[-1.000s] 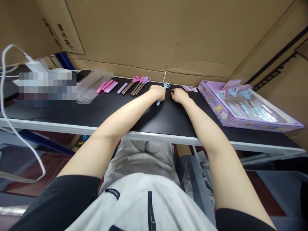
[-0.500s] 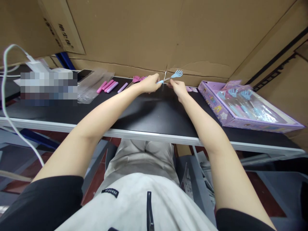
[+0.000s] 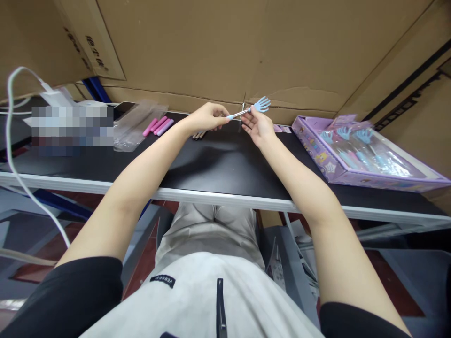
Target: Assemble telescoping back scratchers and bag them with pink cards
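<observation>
A back scratcher [image 3: 262,104] with a light blue hand-shaped head, a thin metal rod and a light blue handle is held level above the black table. My left hand [image 3: 209,116] pinches its handle end, hiding most of the handle. My right hand [image 3: 260,127] grips the rod just below the head between thumb and fingertips, palm turned upward and other fingers loosely curled. Under my left hand, several metal rods [image 3: 199,135] rest on the table, their other ends hidden. Pink and purple handles [image 3: 160,126] lie farther left.
Clear plastic sleeves [image 3: 132,129] lie left of the handles. On the right stands a purple display box [image 3: 317,157] holding bagged back scratchers. Small pink cards [image 3: 282,128] lie near the back. A cardboard wall [image 3: 225,51] closes off the far side; a white cable [image 3: 10,122] hangs at left.
My left hand has shifted slightly left and now covers the pink scratcher heads. My right hand has risen and turned palm-up at the rod's head end. The blue head has rotated to show its spread fingers.
</observation>
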